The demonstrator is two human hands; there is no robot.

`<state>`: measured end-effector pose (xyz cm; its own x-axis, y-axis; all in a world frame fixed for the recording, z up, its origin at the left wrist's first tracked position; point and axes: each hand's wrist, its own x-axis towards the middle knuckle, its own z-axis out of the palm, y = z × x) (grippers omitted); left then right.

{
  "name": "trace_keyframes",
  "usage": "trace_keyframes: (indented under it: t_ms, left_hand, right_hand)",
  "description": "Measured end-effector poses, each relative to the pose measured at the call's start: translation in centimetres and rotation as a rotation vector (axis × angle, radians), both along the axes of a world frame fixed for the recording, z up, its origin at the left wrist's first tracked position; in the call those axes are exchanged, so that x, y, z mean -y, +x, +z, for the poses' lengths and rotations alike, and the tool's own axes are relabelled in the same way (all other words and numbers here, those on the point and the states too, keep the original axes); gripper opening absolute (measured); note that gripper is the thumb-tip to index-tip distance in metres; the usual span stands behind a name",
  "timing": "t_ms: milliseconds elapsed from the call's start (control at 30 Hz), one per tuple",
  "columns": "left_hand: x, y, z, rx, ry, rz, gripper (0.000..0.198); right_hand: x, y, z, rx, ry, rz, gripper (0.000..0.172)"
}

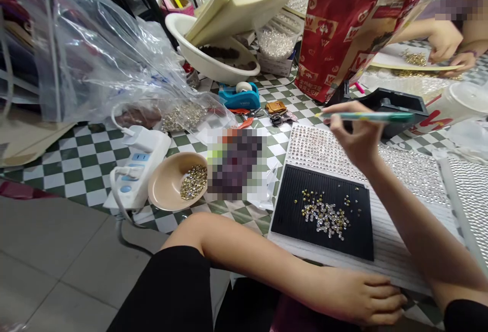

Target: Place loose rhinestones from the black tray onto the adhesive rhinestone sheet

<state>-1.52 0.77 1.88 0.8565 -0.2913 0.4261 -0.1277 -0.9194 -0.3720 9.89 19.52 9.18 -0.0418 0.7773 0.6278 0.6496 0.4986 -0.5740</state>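
Note:
My right hand [354, 136] is raised over the far part of a white board and pinches a green pen [381, 117], its yellowish tip pointing left. Beneath it, rows of small round rhinestones [316, 144] cover the back of the white ridged board [396, 240]. A black grooved tray [285, 210] lies on the board's left front, with loose clear and gold rhinestones [328, 217] scattered on it. My left hand [362, 296] rests palm down at the board's near edge, fingers extended and holding nothing.
A beige bowl [160, 184] of rhinestones stands beside a white power strip [148, 144]. Behind are a blue tape dispenser [240, 97], orange-handled scissors [246, 122], a red paper bag [335, 32] and a black box [396, 99]. Another person's hands [446, 39] work at the upper right.

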Motion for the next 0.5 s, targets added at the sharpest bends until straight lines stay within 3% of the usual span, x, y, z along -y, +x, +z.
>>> trace_keyframes:
  t_ms: [100,200,367,500]
  left_hand:
    - [0.1,0.2,-0.4,-0.025,-0.037,-0.046,0.054]
    - [-0.1,0.0,-0.1,-0.069,-0.005,-0.034,0.053]
    - [-0.7,0.0,0.4,-0.042,-0.002,-0.070,0.051]
    - [0.1,0.1,0.7,-0.083,0.069,-0.045,0.053]
  right_hand:
    - [1.8,1.8,3.0,-0.098,0.037,-0.076,0.016]
    - [4.6,4.0,3.9,-0.087,-0.002,-0.142,0.016]
    - [10.5,7.8,2.1,-0.099,-0.052,-0.289,0.015]
    - [15.4,8.9,-0.2,-0.057,-0.108,-0.352,0.020]
